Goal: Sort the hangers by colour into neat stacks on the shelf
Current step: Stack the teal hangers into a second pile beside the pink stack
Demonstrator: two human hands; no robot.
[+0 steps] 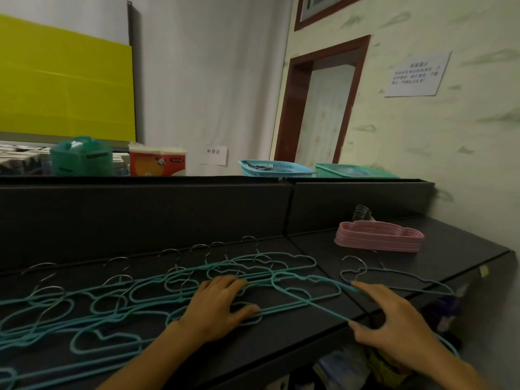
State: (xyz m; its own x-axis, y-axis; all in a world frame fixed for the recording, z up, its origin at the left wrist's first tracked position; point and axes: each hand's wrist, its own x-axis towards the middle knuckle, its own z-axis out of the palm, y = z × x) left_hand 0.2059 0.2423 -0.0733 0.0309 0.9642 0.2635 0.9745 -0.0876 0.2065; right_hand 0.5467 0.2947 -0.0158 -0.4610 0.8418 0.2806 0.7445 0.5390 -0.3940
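The black shelf (309,327) ran under both hands, and a sprawl of teal hangers (92,308) lay tangled across it, mostly to the left of the left hand (222,302) and beneath it. Beyond the right hand (394,319), well apart, sat the neat stack of pink hangers (380,236), so pink looked finished and teal was the colour being gathered.

The left hand lay flat, fingers spread, pressing on the overlapping teal wires. The right hand's thumb and fingers were spread around the bar of one teal hanger (315,299), touching it rather than clearly gripping. To do this well, I judged, the left hand should pin the heap while the right drew that hanger out sideways, hook turned free of its neighbours, then laid it hook-aligned as a stack's base.

A darker hanger (399,280) just past the right fingers was of uncertain colour. The heap ran off the left edge, its count unknowable, and the lower shelf's contents were blurred.
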